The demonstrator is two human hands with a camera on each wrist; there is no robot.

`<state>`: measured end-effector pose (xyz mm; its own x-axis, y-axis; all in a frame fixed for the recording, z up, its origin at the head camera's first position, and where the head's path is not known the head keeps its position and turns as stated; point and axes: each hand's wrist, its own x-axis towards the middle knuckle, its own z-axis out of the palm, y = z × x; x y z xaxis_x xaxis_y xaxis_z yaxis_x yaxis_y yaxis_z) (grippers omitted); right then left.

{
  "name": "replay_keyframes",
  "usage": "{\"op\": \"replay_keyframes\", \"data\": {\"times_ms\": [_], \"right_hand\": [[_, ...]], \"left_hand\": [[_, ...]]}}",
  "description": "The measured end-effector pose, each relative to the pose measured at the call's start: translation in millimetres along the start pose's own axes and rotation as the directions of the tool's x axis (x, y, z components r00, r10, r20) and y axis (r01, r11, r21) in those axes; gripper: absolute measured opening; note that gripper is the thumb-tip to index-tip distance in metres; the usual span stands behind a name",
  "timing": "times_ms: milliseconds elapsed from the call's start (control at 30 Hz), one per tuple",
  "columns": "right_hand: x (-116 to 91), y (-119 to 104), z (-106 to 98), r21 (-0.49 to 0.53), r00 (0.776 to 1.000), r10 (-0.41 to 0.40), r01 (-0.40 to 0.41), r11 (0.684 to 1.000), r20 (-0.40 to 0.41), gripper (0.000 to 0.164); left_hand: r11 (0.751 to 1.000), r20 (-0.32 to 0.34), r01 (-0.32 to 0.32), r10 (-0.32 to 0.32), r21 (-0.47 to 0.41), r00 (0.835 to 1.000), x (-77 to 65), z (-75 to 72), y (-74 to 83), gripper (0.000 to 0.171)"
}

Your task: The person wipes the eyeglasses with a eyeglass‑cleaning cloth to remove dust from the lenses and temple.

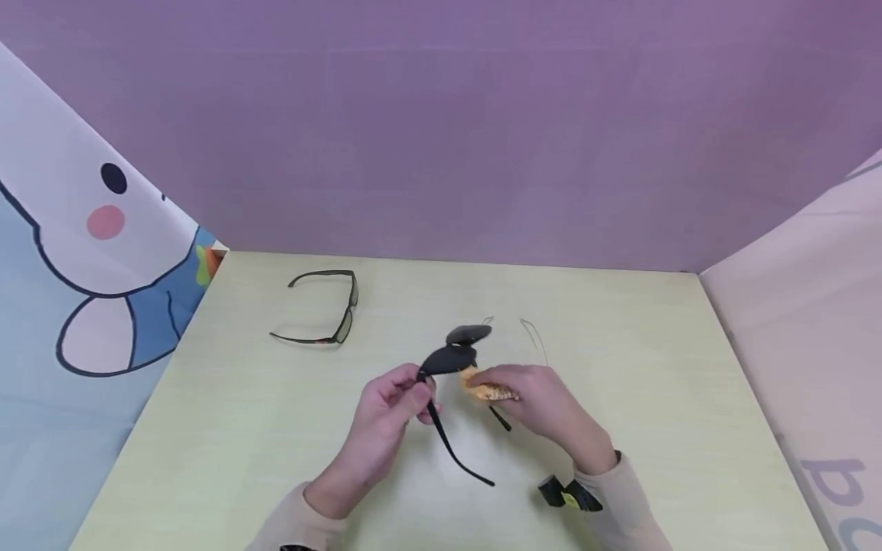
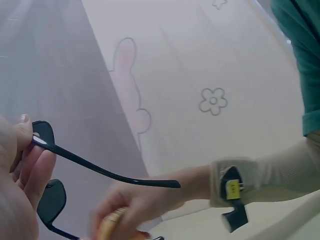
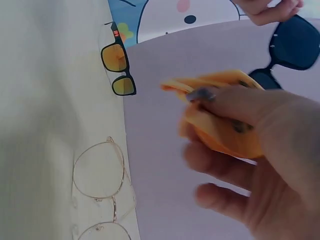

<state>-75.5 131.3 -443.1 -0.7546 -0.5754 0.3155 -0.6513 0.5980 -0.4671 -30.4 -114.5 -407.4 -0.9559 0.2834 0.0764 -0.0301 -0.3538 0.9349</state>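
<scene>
Black sunglasses are held up over the table by my left hand, whose thumb and fingers pinch the frame where one temple joins the lens. That temple points down toward the near side. In my right hand an orange patterned cloth is pinched and bunched between thumb and fingers. The cloth lies close to the sunglasses' dark lens; whether they touch I cannot tell. In the left wrist view my right hand is blurred, with part of the cloth hidden by the fingers.
Black-framed glasses lie unfolded at the table's back left. Thin wire-framed glasses rest behind the right hand, partly hidden in the head view. A purple wall rises behind the pale table, and printed cloth panels flank both sides.
</scene>
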Motion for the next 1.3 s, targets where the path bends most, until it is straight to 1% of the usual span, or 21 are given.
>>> {"op": "replay_keyframes", "data": {"times_ms": [100,167,200,267,333,400,433,500,533,567,633,733,767,833,867,933,967,1067,1133,1233,1300], "right_hand": [[-2.4,-0.6,-1.1,0.037,0.994,0.033,-0.037,0.999,0.103,0.029],[-3.6,-0.3,-0.9,0.051,0.994,0.045,-0.050,0.997,0.099,0.028],[-4.0,-0.3,-0.8,0.067,0.996,0.047,-0.052,0.996,0.075,0.029],[-4.5,-0.2,0.0,0.101,0.998,0.059,-0.057,0.993,-0.014,0.030],[-4.0,0.2,2.0,0.173,0.986,0.092,-0.067,0.983,-0.140,0.032],[-2.5,0.9,5.0,0.242,0.949,0.152,-0.085,0.966,-0.277,0.034],[-1.6,1.1,6.9,0.275,0.919,0.196,-0.101,0.956,-0.343,0.033],[0.7,0.8,10.4,0.360,0.850,0.293,-0.134,0.923,-0.437,0.029],[1.5,0.6,12.4,0.412,0.819,0.345,-0.148,0.899,-0.459,0.026],[2.2,-0.5,13.8,0.477,0.793,0.404,-0.165,0.863,-0.457,0.023],[3.1,-3.4,16.6,0.613,0.756,0.513,-0.190,0.767,-0.408,0.020],[4.3,-9.1,19.6,0.779,0.729,0.632,-0.226,0.585,-0.263,0.021],[5.0,-10.9,20.4,0.808,0.718,0.660,-0.245,0.535,-0.219,0.022],[6.3,-13.1,22.1,0.842,0.702,0.694,-0.269,0.467,-0.160,0.023],[7.1,-14.0,22.4,0.853,0.694,0.707,-0.278,0.442,-0.140,0.022],[8.2,-14.7,23.2,0.859,0.683,0.721,-0.293,0.420,-0.119,0.020],[8.6,-14.8,23.6,0.859,0.679,0.725,-0.299,0.416,-0.115,0.019],[9.3,-15.3,24.2,0.862,0.682,0.724,-0.300,0.408,-0.105,0.017],[8.5,-15.2,26.0,0.869,0.692,0.718,-0.308,0.387,-0.074,0.016],[6.1,-16.2,29.1,0.871,0.728,0.686,-0.345,0.351,0.012,0.020],[4.1,-16.5,31.3,0.867,0.744,0.664,-0.378,0.325,0.075,0.023]], "left_hand": [[1.000,-0.026,-0.007,0.007,-0.028,1.000,1.1,-5.4,2.5,0.020],[0.999,-0.028,-0.016,0.015,-0.042,1.000,1.2,-7.8,2.3,0.020],[0.999,-0.026,-0.019,0.018,-0.048,1.000,1.1,-8.6,1.8,0.019],[0.998,-0.017,-0.021,0.020,-0.058,1.000,0.4,-9.7,0.2,0.018],[0.997,-0.006,-0.021,0.020,-0.068,1.000,-0.5,-9.9,-1.5,0.017],[0.997,0.011,-0.025,0.026,-0.074,1.000,-1.3,-9.9,-2.5,0.016],[0.997,0.021,-0.029,0.031,-0.076,0.999,-1.7,-9.8,-2.6,0.016],[0.995,0.045,-0.050,0.053,-0.082,0.998,-1.5,-9.5,-2.2,0.014],[0.994,0.057,-0.063,0.068,-0.086,0.996,-1.1,-9.5,-1.7,0.013],[0.993,0.068,-0.077,0.083,-0.092,0.994,-0.6,-9.4,-0.9,0.011],[0.989,0.091,-0.096,0.106,-0.109,0.990,0.4,-9.1,0.3,0.009],[0.986,0.124,-0.112,0.127,-0.124,0.984,1.4,-7.7,1.0,0.008],[0.986,0.134,-0.113,0.130,-0.125,0.982,1.4,-7.1,0.6,0.008],[0.986,0.155,-0.118,0.137,-0.121,0.978,1.1,-5.7,-0.6,0.008],[0.986,0.166,-0.121,0.139,-0.116,0.976,0.9,-5.1,-1.1,0.007],[0.986,0.188,-0.131,0.149,-0.104,0.971,0.5,-4.1,-2.0,0.006],[0.986,0.195,-0.134,0.151,-0.095,0.969,0.3,-3.8,-2.2,0.005],[0.985,0.209,-0.162,0.172,-0.064,0.963,0.1,-3.3,-0.8,0.008],[0.983,0.208,-0.179,0.184,-0.045,0.961,0.1,-3.5,1.2,0.011],[0.979,0.204,-0.204,0.203,-0.018,0.958,0.2,-4.6,3.4,0.024],[0.976,0.204,-0.217,0.214,-0.004,0.955,0.2,-5.6,3.6,0.033]]}}
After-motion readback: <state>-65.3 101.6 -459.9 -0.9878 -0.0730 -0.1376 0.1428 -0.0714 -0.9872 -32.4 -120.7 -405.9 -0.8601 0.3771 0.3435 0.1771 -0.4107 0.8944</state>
